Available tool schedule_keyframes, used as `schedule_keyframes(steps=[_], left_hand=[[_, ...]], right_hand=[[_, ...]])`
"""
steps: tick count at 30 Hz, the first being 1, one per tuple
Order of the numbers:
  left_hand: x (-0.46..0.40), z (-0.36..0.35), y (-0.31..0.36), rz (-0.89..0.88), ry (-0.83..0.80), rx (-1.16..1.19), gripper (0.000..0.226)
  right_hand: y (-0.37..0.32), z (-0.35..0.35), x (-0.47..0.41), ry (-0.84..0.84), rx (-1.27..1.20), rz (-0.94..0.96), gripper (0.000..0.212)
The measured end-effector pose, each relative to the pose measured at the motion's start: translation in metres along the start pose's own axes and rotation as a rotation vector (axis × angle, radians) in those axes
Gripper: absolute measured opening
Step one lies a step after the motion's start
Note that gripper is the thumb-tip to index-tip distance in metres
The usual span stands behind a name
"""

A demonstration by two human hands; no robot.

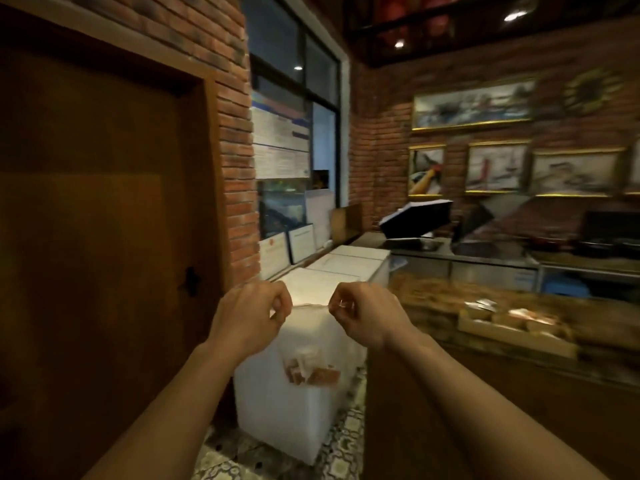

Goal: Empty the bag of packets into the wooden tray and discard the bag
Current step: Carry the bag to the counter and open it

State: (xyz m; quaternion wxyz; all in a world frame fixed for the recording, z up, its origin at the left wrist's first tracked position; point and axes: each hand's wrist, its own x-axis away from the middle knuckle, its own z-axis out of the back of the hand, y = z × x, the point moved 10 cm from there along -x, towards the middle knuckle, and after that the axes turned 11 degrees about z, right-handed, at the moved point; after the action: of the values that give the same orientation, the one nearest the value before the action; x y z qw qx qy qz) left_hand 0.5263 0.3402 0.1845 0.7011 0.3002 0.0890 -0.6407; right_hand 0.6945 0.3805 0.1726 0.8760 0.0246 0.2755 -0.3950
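A clear plastic bag (311, 344) hangs between my two hands, its top edge stretched taut from one to the other. Several brownish packets (313, 372) lie bunched at its bottom. My left hand (251, 318) pinches the bag's top left corner. The top right corner is pinched by my right hand (362, 315). The wooden tray (512, 336) sits on the counter to the right, apart from the bag, with several packets in it.
White foam boxes (277, 417) stand on the patterned floor right behind the bag. A brown wooden door (97, 220) fills the left. The long counter (450, 306) runs along the right, with a black monitor (415, 220) further back.
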Motion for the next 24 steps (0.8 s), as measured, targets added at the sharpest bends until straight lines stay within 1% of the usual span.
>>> schedule_keyframes(steps=[3,6,9,12,17,24], left_hand=[[-0.007,-0.040,0.069,-0.104,-0.063,0.052,0.007],[-0.004,-0.070,0.130,-0.200,-0.141,0.113,0.007],[0.007,-0.089,0.184,-0.297,-0.185,0.191,0.008],[0.018,-0.098,0.226,-0.384,-0.212,0.241,0.009],[0.035,-0.100,0.266,-0.476,-0.248,0.326,0.010],[0.051,-0.109,0.282,-0.531,-0.288,0.313,0.010]], right_hand=[[0.056,0.035,0.048,0.020,0.056,-0.107,0.008],[0.098,0.066,0.093,0.047,0.125,-0.201,0.007],[0.123,0.094,0.134,0.047,0.160,-0.306,0.004],[0.135,0.120,0.169,0.056,0.214,-0.397,0.007],[0.141,0.145,0.212,0.066,0.250,-0.506,0.010],[0.140,0.149,0.238,0.071,0.286,-0.572,0.012]])
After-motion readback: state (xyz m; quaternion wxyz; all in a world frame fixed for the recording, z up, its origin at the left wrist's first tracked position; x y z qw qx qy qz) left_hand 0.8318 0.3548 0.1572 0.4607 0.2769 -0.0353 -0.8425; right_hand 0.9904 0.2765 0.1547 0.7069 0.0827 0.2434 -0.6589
